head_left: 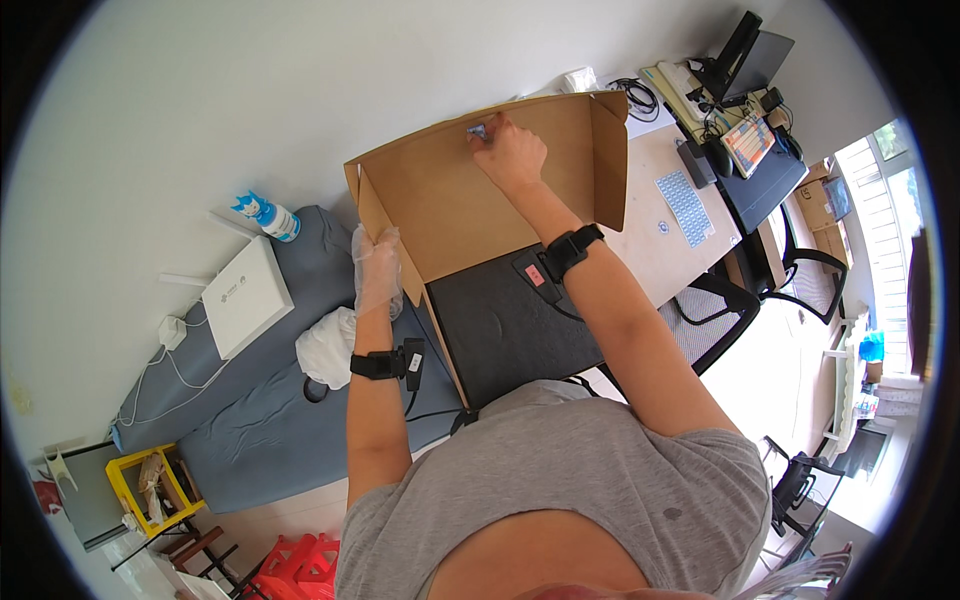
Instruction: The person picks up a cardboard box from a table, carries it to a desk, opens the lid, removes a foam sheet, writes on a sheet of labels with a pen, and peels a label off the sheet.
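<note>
An open brown cardboard box [440, 225], shallow with upright side walls, stands at the far end of the black mat [500, 320]. My left hand [377, 268], in a clear plastic glove, is closed on the box's left wall. Bare and curled, my right hand [512, 155] is inside the box by its far wall. Its fingers pinch a small blue-grey piece [477, 131] against or close to that wall; what it is cannot be made out. Black straps with small devices circle both of my wrists.
Left of the box, a grey sofa [260, 440] holds a white router [248, 297], a blue-and-white bottle [272, 216] and a white plastic bag [328, 348]. To the right are a light blue keyboard [684, 207], a black chair [715, 315] and a desk with a monitor [758, 68].
</note>
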`<act>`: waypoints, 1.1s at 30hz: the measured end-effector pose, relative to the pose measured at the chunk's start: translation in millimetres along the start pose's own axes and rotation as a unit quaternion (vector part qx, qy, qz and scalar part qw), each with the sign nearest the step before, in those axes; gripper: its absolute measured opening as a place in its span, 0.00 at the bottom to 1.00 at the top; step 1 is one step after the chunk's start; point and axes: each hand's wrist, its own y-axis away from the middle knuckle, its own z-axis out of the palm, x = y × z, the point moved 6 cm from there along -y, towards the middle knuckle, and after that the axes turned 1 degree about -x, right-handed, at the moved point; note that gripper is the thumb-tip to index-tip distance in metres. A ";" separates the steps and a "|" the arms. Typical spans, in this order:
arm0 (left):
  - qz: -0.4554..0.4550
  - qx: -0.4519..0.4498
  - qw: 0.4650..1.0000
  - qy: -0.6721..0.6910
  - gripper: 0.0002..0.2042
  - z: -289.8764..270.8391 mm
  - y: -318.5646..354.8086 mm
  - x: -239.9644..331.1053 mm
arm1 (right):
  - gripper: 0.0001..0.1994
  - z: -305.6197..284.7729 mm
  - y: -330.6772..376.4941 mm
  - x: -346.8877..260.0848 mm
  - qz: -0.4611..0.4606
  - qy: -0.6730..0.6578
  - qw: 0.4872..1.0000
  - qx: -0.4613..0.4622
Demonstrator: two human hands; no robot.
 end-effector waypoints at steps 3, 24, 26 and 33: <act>-0.013 -0.008 1.000 0.001 0.13 2.1 1.5 1.8 | 0.14 -1.5 -1.6 1.8 0.007 0.019 1.000 0.006; -0.034 0.022 0.999 -0.026 0.11 -7.3 4.3 -3.2 | 0.06 17.7 2.6 25.2 0.000 -0.394 0.919 0.009; -0.028 0.019 0.999 -0.006 0.11 -4.2 3.9 -2.9 | 0.06 16.5 2.2 25.9 0.002 -0.389 0.921 0.008; -0.007 -0.006 1.000 -0.015 0.11 -5.3 2.9 -4.6 | 0.07 18.5 1.3 27.8 0.002 -0.392 0.920 -0.014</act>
